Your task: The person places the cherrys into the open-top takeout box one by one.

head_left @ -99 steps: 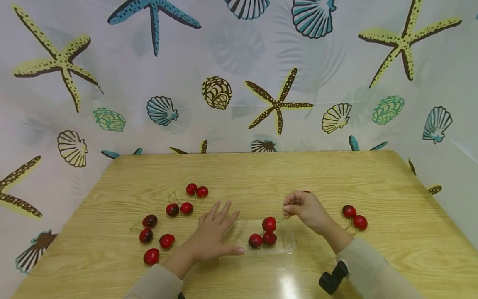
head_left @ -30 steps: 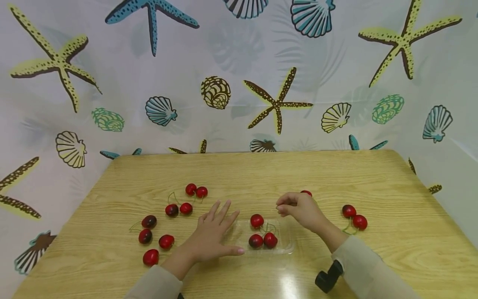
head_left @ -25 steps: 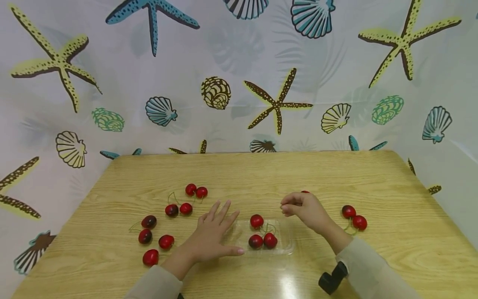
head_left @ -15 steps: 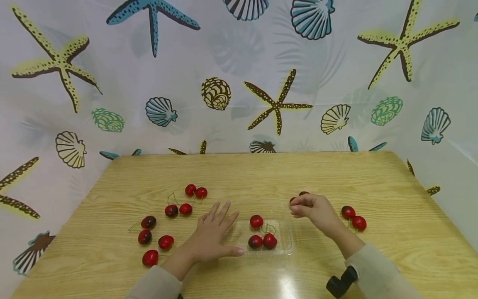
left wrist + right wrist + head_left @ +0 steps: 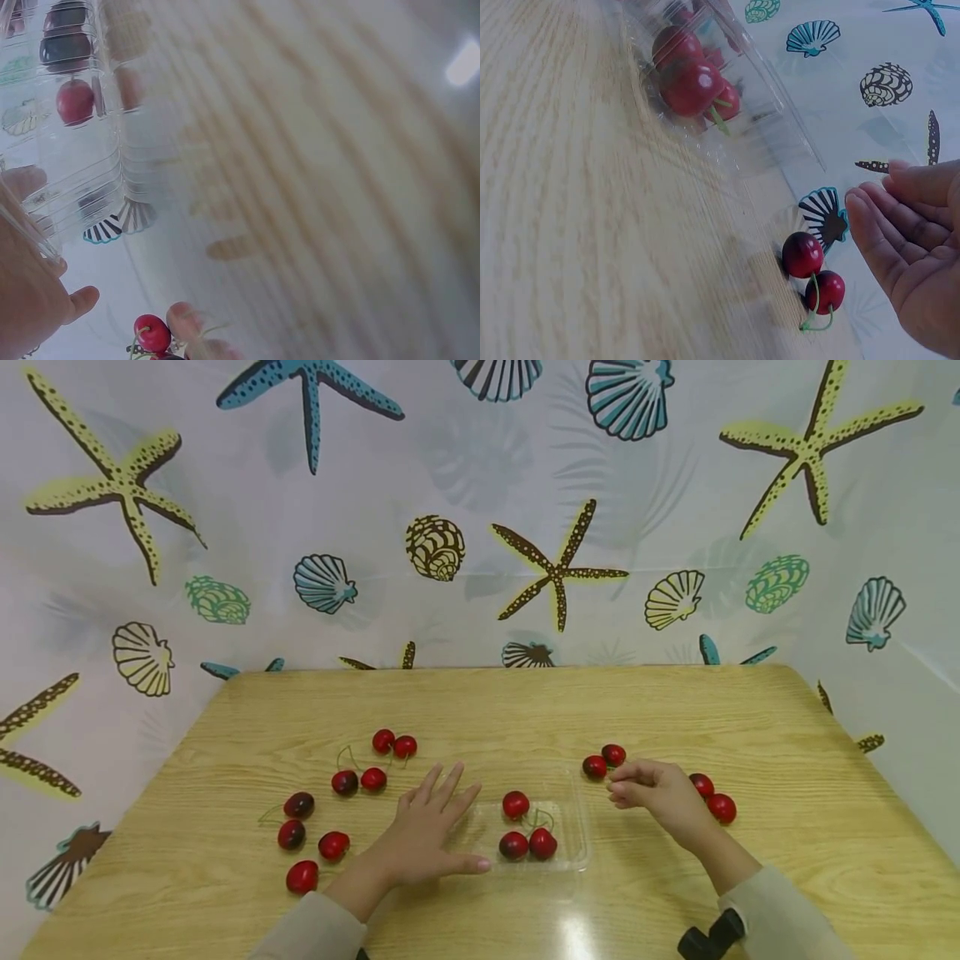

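Observation:
A clear plastic container (image 5: 583,835) stands in the middle of the wooden table, with three red cherries inside, one of them a cherry (image 5: 515,804) at the back. My left hand (image 5: 431,835) lies spread at the container's left side, thumb along its front edge. To the right of the container my right hand (image 5: 667,797) hovers with loosely bent fingers and nothing between them. Just beyond its fingertips lies a pair of dark red cherries (image 5: 603,762). The right wrist view shows this pair of cherries (image 5: 814,274) joined by green stems, apart from the hand (image 5: 915,240).
Behind my right wrist is another pair of cherries (image 5: 712,797). Several more cherries (image 5: 300,818) lie scattered on the left of the table (image 5: 480,702), partly in stemmed pairs. A cloth (image 5: 480,527) printed with shells and starfish hangs at the back and sides.
A cherry hanging by its stem from my right hand came down into the container and was let go. My right hand then moved right, uncovering the nearby cherry pair. The left hand stays put.

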The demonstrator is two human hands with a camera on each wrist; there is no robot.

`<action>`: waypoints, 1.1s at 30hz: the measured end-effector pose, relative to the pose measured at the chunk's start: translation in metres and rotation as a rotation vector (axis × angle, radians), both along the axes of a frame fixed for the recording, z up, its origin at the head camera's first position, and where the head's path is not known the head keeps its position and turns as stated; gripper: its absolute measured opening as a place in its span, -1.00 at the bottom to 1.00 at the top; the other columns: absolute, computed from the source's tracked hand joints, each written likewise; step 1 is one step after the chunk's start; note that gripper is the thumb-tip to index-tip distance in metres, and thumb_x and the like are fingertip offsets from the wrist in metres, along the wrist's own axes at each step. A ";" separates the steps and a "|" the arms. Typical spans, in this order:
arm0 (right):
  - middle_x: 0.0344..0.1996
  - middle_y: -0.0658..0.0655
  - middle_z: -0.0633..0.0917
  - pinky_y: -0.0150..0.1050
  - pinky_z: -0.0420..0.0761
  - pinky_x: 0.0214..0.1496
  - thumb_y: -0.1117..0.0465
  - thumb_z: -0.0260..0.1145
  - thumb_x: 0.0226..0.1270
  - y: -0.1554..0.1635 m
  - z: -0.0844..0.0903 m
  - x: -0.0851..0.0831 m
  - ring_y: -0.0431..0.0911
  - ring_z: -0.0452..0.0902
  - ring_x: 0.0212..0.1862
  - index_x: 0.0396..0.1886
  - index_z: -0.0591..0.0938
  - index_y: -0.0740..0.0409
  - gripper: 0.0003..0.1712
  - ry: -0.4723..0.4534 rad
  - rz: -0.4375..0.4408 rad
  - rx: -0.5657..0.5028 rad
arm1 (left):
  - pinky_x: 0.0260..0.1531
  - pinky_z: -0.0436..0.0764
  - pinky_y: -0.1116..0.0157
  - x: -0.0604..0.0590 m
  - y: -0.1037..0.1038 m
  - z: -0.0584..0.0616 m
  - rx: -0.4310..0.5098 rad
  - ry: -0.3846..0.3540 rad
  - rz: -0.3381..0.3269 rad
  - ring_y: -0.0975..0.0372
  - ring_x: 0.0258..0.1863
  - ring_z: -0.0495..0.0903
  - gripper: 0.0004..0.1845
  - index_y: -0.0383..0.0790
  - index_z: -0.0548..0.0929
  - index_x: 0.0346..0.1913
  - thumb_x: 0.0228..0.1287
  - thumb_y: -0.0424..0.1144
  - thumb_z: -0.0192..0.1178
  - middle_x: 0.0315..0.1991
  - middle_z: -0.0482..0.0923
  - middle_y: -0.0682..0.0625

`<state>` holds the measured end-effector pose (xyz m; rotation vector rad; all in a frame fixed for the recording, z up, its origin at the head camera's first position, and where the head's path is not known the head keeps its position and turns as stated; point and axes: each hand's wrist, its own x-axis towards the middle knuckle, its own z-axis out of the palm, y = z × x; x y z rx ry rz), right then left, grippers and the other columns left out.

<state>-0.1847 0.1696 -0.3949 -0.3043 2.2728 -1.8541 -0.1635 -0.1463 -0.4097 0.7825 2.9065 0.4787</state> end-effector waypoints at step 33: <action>-0.24 0.36 0.54 -0.24 0.50 -0.20 0.33 0.09 0.22 0.057 -0.028 0.032 0.00 0.53 -0.24 -0.12 0.38 0.61 -0.63 -0.067 -0.094 0.035 | 0.02 -0.10 -0.20 0.000 0.001 0.001 0.018 0.002 0.004 0.00 0.27 -0.41 0.00 -0.07 0.03 0.32 -0.16 0.43 -0.02 0.33 -0.35 -0.04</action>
